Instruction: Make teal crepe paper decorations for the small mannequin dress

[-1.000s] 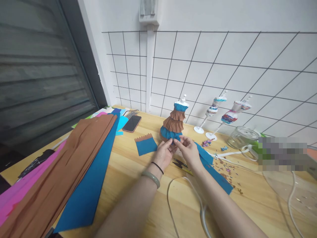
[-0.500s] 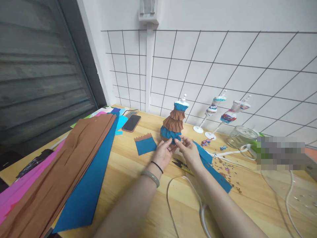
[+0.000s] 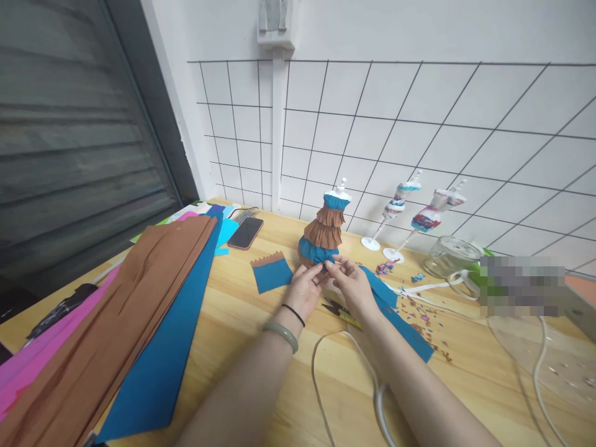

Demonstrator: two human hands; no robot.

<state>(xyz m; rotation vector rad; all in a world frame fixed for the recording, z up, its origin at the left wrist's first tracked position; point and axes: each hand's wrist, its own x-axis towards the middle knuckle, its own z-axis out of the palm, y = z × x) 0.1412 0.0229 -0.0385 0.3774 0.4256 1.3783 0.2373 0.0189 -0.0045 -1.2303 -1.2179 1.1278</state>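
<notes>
A small white dress form wears a tiered paper dress [image 3: 323, 234], with a blue top, brown ruffles in the middle and a blue layer at the bottom. It stands upright on the wooden table. My left hand [image 3: 305, 288] pinches the lower front edge of the blue layer. Beside it, my right hand [image 3: 349, 280] has thumb and fingers closed on the same blue edge. Yellow-handled snips [image 3: 341, 311] lie just below my hands, partly under the right wrist. Blue paper strips [image 3: 400, 320] extend beyond the right hand, and a blue and brown piece [image 3: 272, 273] lies to the left.
Folded brown paper [image 3: 135, 279] and blue paper [image 3: 162, 354] cover the left side, near a phone [image 3: 245, 233]. Two more dress forms [image 3: 393, 210] [image 3: 428, 217] stand at the back right by a glass jar [image 3: 451, 256]. A white cord [image 3: 316, 379] loops in front; paper scraps lie right.
The view has shifted slightly, so everything sits a little differently in the frame. Both hands stay at the lower blue layer, with only slight finger movement.
</notes>
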